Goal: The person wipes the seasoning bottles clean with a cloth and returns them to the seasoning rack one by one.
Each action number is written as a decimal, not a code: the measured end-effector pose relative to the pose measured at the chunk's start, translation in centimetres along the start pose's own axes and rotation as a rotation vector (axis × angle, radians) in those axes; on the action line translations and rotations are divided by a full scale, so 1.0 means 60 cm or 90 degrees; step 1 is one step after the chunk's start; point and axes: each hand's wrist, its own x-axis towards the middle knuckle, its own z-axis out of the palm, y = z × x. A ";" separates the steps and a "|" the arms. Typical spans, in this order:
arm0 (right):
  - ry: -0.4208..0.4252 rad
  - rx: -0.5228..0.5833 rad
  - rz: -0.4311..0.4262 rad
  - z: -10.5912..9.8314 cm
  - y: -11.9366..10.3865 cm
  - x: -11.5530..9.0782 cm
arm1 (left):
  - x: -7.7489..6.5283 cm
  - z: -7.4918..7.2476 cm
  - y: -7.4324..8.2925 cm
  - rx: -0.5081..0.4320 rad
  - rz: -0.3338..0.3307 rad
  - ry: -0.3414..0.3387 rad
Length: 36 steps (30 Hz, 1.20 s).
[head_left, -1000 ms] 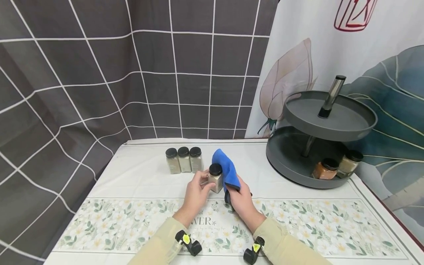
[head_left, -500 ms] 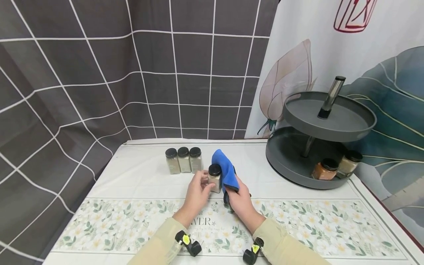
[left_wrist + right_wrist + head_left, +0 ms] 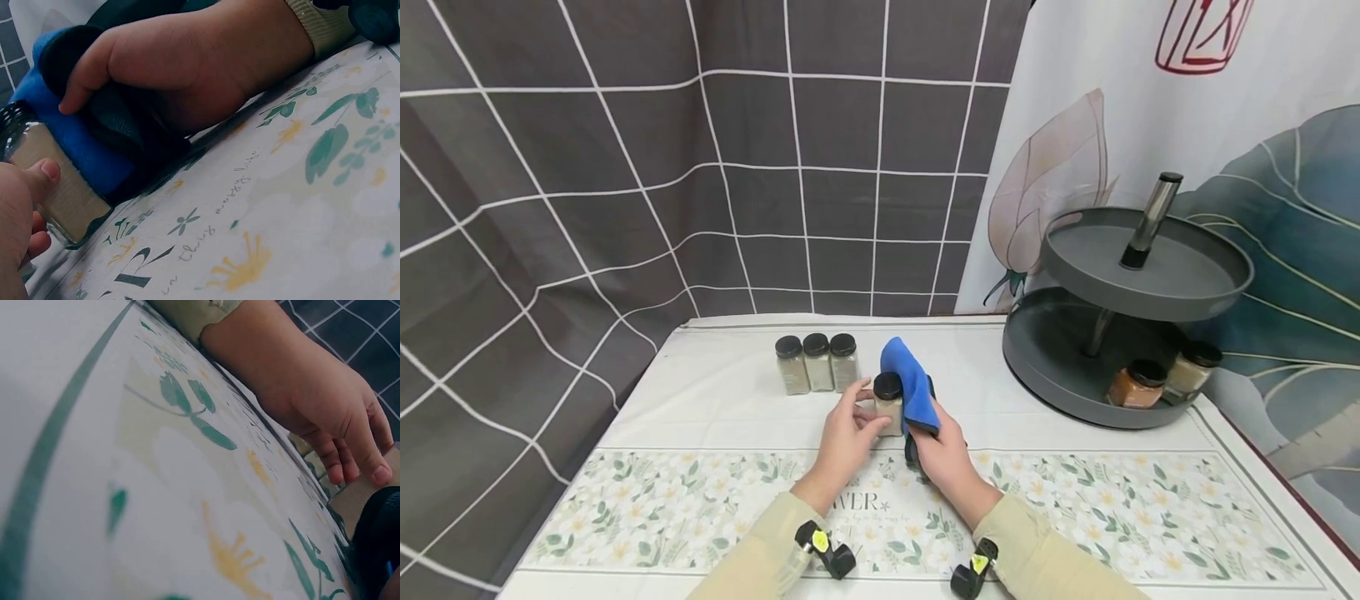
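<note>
L hand [image 3: 842, 427] partly curled, thumb on front face of a small glass jar [image 3: 888, 420] w/ black lid, fingers round its far side; jar is pinched, approx. upright, mid-counter [image 3: 700, 400]. Can't tell if its base rests on the cloth cover. R hand [image 3: 946, 450] closed round a folded blue cloth [image 3: 907, 379] w/ dark edging, which lies against the jar's R side & hides part of it. Left wrist view: pale contents show thru the glass, thumb flat on it, blue cloth right behind.

In the way: L hand blocks the jar's L side; R hand + cloth sit btwn jar & the two-tier tray [image 3: 1187, 271] at far R. Three pale jars [image 3: 817, 371], black lids, stand in a tight row back-L, near the L fingertips but apart from the held jar. Lower tier of tray carries an orange-brown jar [image 3: 1133, 390] & a pale-yellow jar [image 3: 1186, 377] next to it, at the front R, partly under upper tier's overhang.

Bkgd: dark grid curtain [image 3: 838, 204] behind/L, white curtain [image 3: 1075, 50] w/ plant print behind tray. Floral band [image 3: 662, 508] runs across the near part of counter, under both forearms.
</note>
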 end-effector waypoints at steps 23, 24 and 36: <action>0.001 -0.037 -0.025 0.001 0.001 -0.007 | -0.003 -0.001 0.002 0.004 -0.071 -0.014; -0.003 -0.048 -0.028 0.001 0.000 -0.007 | -0.002 -0.001 0.003 0.006 -0.075 -0.014; -0.032 -0.128 0.045 -0.004 -0.004 0.004 | -0.001 0.004 -0.004 0.017 -0.065 0.026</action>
